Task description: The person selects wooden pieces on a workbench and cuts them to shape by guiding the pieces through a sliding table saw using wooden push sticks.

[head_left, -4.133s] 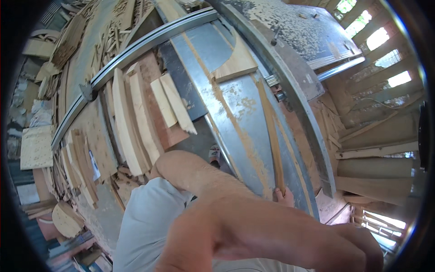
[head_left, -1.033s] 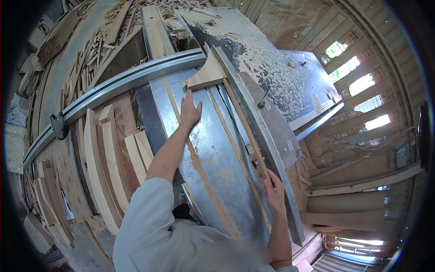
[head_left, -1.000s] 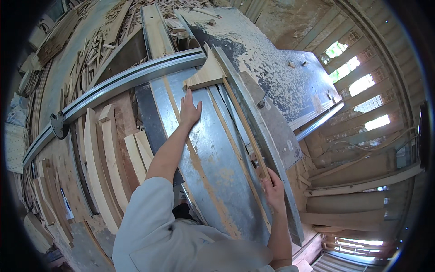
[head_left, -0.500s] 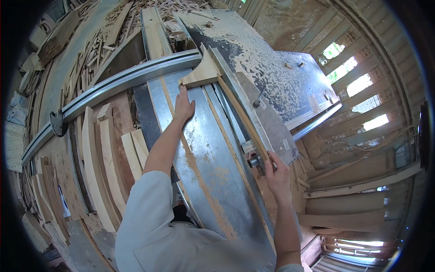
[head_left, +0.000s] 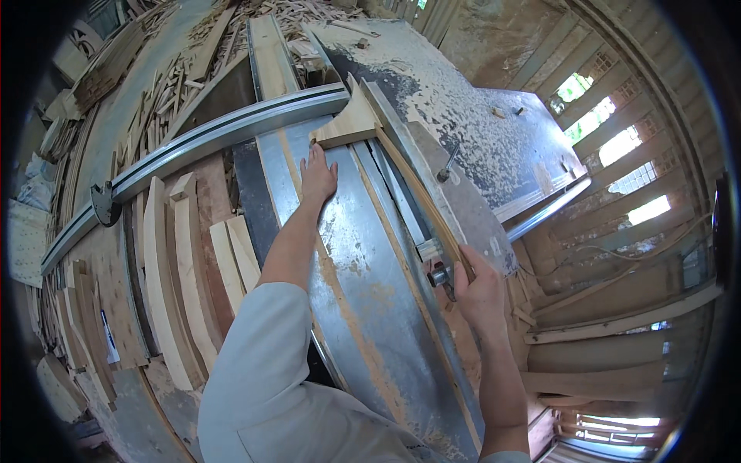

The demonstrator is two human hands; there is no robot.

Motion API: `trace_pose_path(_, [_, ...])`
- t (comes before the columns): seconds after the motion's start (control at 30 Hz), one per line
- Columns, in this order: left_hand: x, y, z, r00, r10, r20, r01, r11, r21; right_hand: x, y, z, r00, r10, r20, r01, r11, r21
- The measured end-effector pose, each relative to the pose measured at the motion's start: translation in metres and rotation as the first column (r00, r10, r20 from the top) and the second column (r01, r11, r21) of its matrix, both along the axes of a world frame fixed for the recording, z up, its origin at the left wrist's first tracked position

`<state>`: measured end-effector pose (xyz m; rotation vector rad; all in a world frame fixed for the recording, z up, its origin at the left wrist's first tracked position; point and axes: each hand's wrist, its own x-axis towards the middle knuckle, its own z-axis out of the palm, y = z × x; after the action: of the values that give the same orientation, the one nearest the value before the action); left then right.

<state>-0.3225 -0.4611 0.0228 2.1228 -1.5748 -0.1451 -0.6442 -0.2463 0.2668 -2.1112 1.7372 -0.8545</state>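
A pale, curved-edged wooden block [head_left: 347,127] lies at the far end of the metal saw table [head_left: 351,270], against a long upright fence plate [head_left: 409,154]. My left hand [head_left: 319,177] rests on the metal with fingers stretched out, its fingertips at the block's near left corner. Along the fence runs a thin wooden strip [head_left: 421,193], its far end meeting the block's near right corner. My right hand [head_left: 480,289] is closed round the strip's near end, beside a metal clamp knob [head_left: 440,276]. No saw blade is visible; the block and fence may hide it.
A metal rail [head_left: 224,133] with a black stop [head_left: 104,204] crosses the far left. Curved wooden pieces [head_left: 166,285] lie to the left. Beyond the fence, wood chips cover a metal surface [head_left: 478,139]; offcuts [head_left: 174,92] are heaped at the far left.
The whole view has shifted slightly. My left fingers look a little more spread at the block's corner. My right hand has moved slightly forward, still holding the strip.
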Motion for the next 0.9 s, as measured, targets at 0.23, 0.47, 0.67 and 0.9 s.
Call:
trace_pose_path(0.23, [0.005, 0.0, 0.003, 1.0, -0.001, 0.002, 0.001, 0.999, 0.044, -0.001, -0.005, 0.008, 0.999, 0.004, 0.052, -0.008, 0.997, 0.076])
trace_pose_path(0.47, [0.004, -0.004, 0.002, 1.0, 0.0, 0.018, -0.001, 0.999, 0.053, -0.009, -0.018, 0.009, 1.0, -0.011, -0.019, 0.012, 0.998, 0.067])
trace_pose_path(0.67, [0.009, -0.007, 0.002, 0.999, 0.008, 0.05, -0.011, 0.998, 0.057, -0.014, -0.02, -0.002, 1.0, -0.01, -0.014, 0.011, 0.996, 0.094])
trace_pose_path(0.9, [0.018, -0.006, 0.003, 1.0, -0.011, 0.023, 0.01, 0.998, 0.055, -0.018, -0.007, -0.009, 0.998, 0.065, 0.006, -0.064, 0.96, 0.271])
